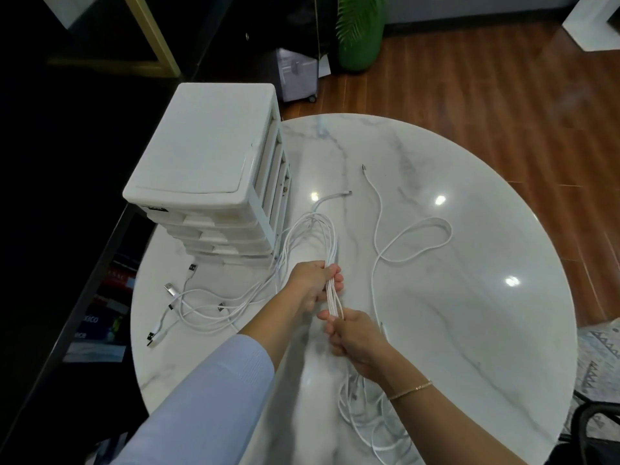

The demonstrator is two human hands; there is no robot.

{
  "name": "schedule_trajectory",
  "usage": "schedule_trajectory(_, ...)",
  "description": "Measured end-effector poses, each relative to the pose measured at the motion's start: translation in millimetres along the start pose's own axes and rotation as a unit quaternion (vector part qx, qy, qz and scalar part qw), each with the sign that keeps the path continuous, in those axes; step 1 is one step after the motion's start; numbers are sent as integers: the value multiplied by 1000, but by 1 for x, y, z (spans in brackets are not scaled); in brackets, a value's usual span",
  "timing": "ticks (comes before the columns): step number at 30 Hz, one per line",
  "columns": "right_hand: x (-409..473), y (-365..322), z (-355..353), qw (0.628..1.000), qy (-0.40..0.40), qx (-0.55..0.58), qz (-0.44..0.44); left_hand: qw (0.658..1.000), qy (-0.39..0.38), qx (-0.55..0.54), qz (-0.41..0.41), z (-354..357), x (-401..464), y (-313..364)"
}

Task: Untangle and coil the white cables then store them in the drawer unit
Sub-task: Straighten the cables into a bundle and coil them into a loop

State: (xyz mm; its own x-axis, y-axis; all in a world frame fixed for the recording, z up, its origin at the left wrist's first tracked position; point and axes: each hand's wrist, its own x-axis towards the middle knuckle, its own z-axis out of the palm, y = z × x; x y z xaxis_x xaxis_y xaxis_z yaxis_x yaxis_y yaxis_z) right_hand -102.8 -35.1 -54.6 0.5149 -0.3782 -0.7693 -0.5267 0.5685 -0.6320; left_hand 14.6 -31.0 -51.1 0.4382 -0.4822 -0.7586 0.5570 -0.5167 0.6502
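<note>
Over a round marble bench (436, 330), the left hand (310, 283) and right hand (355, 340) both grip a bundle of thin white cables (333, 297), gathered into parallel strands. Loose ends trail beside a white drawer unit (208, 156).

Both hands grip bundle of white cables (333, 297) above marble table (469, 330): left hand (310, 283) higher, right hand (355, 340) just below. Loose plug ends sprawl beside white drawer unit (208, 156), drawers closed.
</note>
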Motion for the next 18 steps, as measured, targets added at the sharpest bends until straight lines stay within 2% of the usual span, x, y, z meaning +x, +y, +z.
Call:
schedule_trajectory(2, -5, -4, 8, 994, 13, -103, -23, 1000, 17, 3, -12, 0, -1, -2)
schedule_trajectory(4, -7, -9, 11, 963, 22, -256, -87, 999, 32, 2, -23, 2, 0, -3)
schedule_trajectory(6, -9, -12, 12, 929, 38, -345, -129, 999, 35, 3, -36, 5, 0, -2)
schedule_trajectory(7, -9, -12, 11, 928, 42, -345, -134, 998, 35, 3, -44, 6, 0, -1)
schedule_trajectory(9, -5, -8, 7, 955, 38, -272, -114, 998, 25, -7, -62, 6, -1, 0)
schedule_trajectory(12, -1, -6, 7, 991, 26, -133, -16, 997, 4, -24, -68, 4, -2, 2)
schedule_trajectory(14, 2, -10, 7, 997, 12, -70, 35, 998, 3, -33, -58, 2, -1, 3)
schedule_trajectory(18, 1, -17, 9, 996, -23, -42, 76, 997, 9, -59, -41, 2, 2, 2)
